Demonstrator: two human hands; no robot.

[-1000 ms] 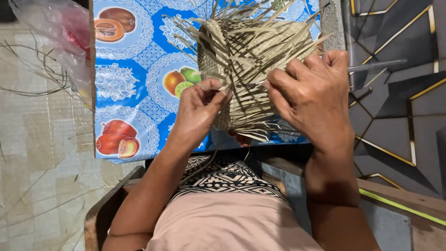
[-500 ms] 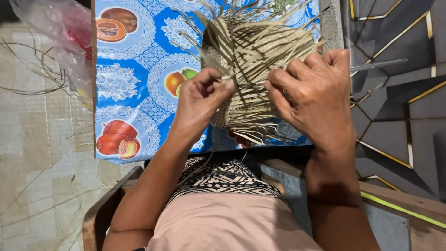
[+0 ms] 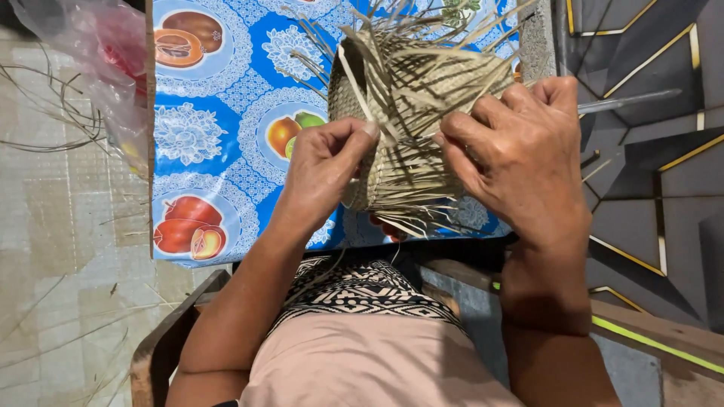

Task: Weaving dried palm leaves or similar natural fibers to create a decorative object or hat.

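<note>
A half-woven basket point(image 3: 411, 90) of dry tan palm strips is held above a table covered by a blue cloth printed with fruit point(image 3: 219, 98). Loose strip ends stick out at its top and bottom. My left hand point(image 3: 324, 169) pinches a strip at the basket's left side, thumb and fingers closed on it. My right hand point(image 3: 520, 162) grips the basket's right side, fingers curled over the weave. Both forearms reach up from my lap, which is covered by a black-and-white patterned cloth point(image 3: 362, 283).
A clear plastic bag point(image 3: 98, 53) with something red inside hangs at the table's left edge. Loose dry strips point(image 3: 53, 120) lie on the pale floor at left. A dark tiled floor with gold lines point(image 3: 648, 113) lies right. A wooden seat frame point(image 3: 162, 347) surrounds me.
The basket has tilted and turned in my hands, its open rim now facing more to the left. My left hand has shifted up along a strip.
</note>
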